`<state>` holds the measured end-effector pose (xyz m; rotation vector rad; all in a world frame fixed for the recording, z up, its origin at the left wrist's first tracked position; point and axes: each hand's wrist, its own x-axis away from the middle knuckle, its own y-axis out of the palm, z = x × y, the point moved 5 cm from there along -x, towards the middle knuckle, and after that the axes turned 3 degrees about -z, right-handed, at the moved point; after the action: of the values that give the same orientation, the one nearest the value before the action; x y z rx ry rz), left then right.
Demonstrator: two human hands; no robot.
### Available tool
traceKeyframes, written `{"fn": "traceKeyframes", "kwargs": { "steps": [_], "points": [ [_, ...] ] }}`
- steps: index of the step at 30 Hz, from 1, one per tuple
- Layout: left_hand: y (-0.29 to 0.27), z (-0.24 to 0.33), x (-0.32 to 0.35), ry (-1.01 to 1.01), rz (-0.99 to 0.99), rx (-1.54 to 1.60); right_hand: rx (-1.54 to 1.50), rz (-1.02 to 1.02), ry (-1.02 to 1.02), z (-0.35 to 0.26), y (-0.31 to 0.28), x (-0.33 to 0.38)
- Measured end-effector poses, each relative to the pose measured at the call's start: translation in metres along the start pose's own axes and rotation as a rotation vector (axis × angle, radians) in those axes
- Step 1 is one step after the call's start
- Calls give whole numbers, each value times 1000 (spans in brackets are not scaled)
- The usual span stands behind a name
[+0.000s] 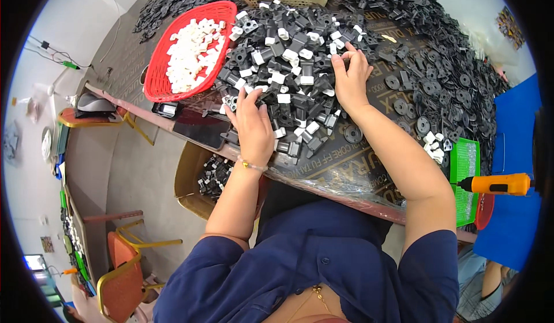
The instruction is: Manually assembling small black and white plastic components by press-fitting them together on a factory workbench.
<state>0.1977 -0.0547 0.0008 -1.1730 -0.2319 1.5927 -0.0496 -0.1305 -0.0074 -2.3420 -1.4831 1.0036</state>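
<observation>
A heap of small black plastic parts with white blocks fitted on them (297, 80) lies on the table in front of me. My left hand (252, 124) rests at the heap's near left edge, its fingers apart and touching the parts. At the right edge of the heap is my right hand (351, 80), thumb and fingers apart and slightly bent around the outermost pieces. Neither hand visibly grips a part, though some fingertips are partly hidden among them. Left of the heap, a red basket (151, 83) contains loose white pieces (193, 57).
Loose black parts (433, 80) spread across the right side. A beige basket (283, 0) stands at the back. At right are a green tray (474, 202) and an orange electric screwdriver (501, 184). A dark flat phone-like slab (199, 128) lies near the edge, above a cardboard box (186, 181).
</observation>
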Motion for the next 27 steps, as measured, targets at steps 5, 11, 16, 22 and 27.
{"fn": "traceKeyframes", "kwargs": {
  "steps": [5,11,16,22,27],
  "points": [
    [3,-10,-7,-35,31,40,12,23,-23,-4,17,-12],
    [6,-14,-11,-106,47,135,-31,-57,47,-5,13,-19],
    [-21,16,-10,-11,107,433,-237,-70,-148,-36,-62,-14],
    [9,129,-32,-368,-455,1658,-367,-223,146,-48,-170,19],
    [71,206,-39,-507,-841,1926,-435,-259,84,-31,-225,40]
  ]
}}
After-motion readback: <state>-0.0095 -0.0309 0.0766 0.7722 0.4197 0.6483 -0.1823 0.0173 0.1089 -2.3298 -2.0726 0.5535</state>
